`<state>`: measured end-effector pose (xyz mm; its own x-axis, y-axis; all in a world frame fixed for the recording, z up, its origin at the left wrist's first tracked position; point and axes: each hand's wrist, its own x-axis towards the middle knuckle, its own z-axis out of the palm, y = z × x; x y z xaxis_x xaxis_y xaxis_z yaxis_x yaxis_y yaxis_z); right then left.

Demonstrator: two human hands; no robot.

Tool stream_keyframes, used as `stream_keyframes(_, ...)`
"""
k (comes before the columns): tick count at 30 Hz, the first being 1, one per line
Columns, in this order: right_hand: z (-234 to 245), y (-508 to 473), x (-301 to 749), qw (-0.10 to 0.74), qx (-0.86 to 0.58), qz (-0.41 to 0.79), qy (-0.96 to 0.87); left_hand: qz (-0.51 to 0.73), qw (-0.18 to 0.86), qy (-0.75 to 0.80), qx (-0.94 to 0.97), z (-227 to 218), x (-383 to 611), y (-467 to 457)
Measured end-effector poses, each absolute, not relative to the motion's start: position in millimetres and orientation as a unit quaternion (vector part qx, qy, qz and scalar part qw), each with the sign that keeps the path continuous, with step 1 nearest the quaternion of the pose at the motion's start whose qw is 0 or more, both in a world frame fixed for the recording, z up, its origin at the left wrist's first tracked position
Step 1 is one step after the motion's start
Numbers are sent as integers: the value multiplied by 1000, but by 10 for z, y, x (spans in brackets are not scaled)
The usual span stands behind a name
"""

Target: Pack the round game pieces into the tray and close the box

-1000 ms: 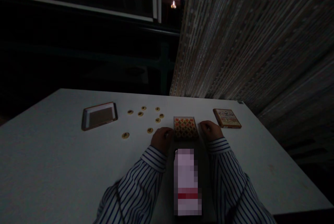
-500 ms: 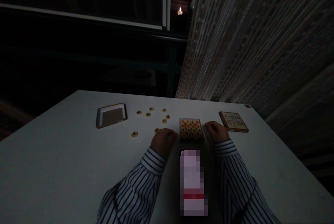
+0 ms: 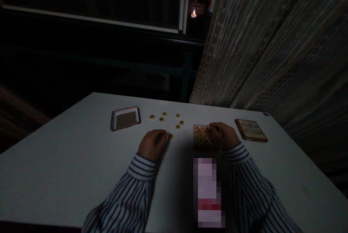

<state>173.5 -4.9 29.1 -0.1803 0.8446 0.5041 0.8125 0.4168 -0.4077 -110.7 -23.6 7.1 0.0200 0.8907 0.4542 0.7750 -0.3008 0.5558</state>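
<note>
The scene is very dark. My left hand (image 3: pixel 152 144) rests curled on the white table (image 3: pixel 67 167), its fingertips touching a round game disc (image 3: pixel 170 136). A small open box (image 3: pixel 203 135) packed with red-marked discs sits between my hands. My right hand (image 3: pixel 224 135) is closed against that box's right side, fingers on its upper corner. Several loose discs (image 3: pixel 178 121) lie scattered beyond my left hand. Both arms wear striped sleeves.
An empty box lid or tray (image 3: pixel 125 118) lies at the left of the discs. A flat printed box lid (image 3: pixel 251 130) lies at the right near the table's edge. A ribbed curtain (image 3: pixel 272 44) hangs behind. A blurred pale object (image 3: pixel 208 189) hangs below my chest.
My left hand has slid leftward away from the box to the loose discs. My right hand has moved onto the box's right edge. The view has shifted left.
</note>
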Motion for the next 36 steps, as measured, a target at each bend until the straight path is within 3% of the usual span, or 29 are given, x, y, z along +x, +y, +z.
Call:
stream_keyframes(13, 513, 95, 819, 93, -464, 18, -881, 305, 54, 644, 700, -162, -1796, -208)
stream_keyframes(25, 418, 158, 208, -9, -399, -6, -917, 272, 7, 657, 703, -512, -1813, -134)
stream_keyframes(36, 291, 150, -27, -21, -379, -1, -925, 234, -20, 684, 690, -456, -1770, -138)
